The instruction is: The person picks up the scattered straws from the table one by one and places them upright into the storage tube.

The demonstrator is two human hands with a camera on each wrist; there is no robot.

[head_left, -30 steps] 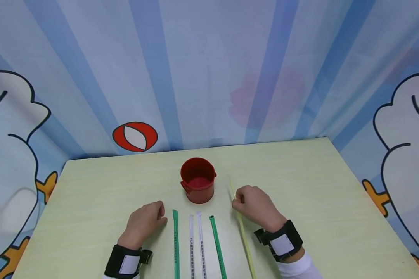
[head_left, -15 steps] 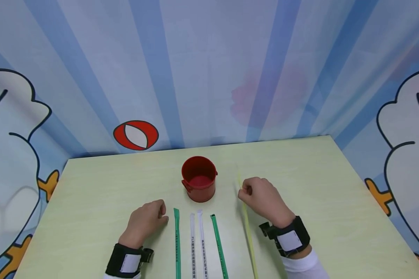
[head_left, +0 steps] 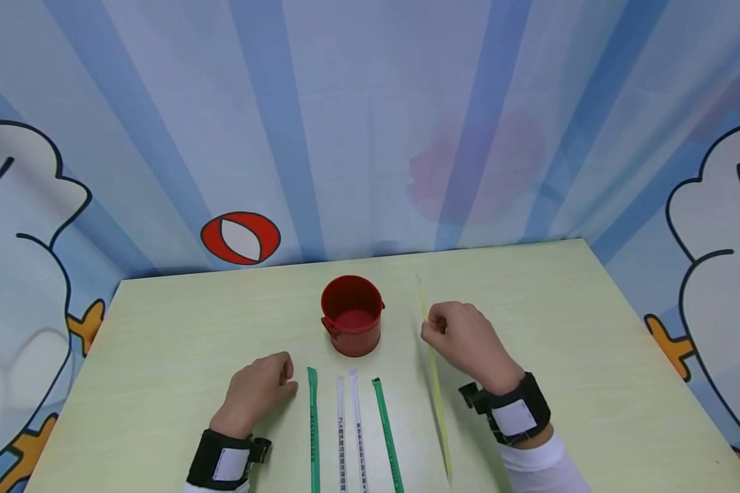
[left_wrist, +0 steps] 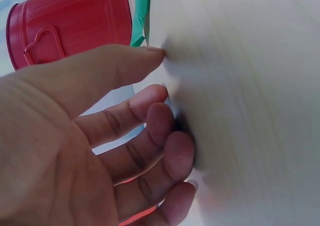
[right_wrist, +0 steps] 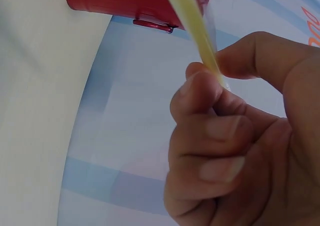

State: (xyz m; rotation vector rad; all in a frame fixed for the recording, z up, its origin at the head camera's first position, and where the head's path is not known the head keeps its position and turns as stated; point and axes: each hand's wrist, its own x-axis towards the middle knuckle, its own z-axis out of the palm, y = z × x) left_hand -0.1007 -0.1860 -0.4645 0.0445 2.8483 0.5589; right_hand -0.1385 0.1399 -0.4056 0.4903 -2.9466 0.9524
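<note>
In the head view my right hand [head_left: 465,342] pinches a yellow straw [head_left: 436,390] to the right of the bucket. The right wrist view shows the yellow straw [right_wrist: 192,23] between thumb and index finger, with clear film along it; the other fingers are curled. My left hand [head_left: 254,392] rests on the table at the left, its fingers loosely bent and holding nothing. The left wrist view shows its fingertips against the tabletop. Nearest to it lies a green wrapped straw [head_left: 313,431].
A red bucket [head_left: 353,322] stands upright on the pale table [head_left: 179,329]. Two white wrapped straws with print, a left one [head_left: 341,431] and a right one [head_left: 358,431], lie side by side. Another green wrapped straw [head_left: 387,435] slants to their right. A patterned curtain [head_left: 370,137] backs the table.
My right hand has shifted right and away from me, carrying the yellow straw, whose near end now shows in the head view. The left hand stays in place.
</note>
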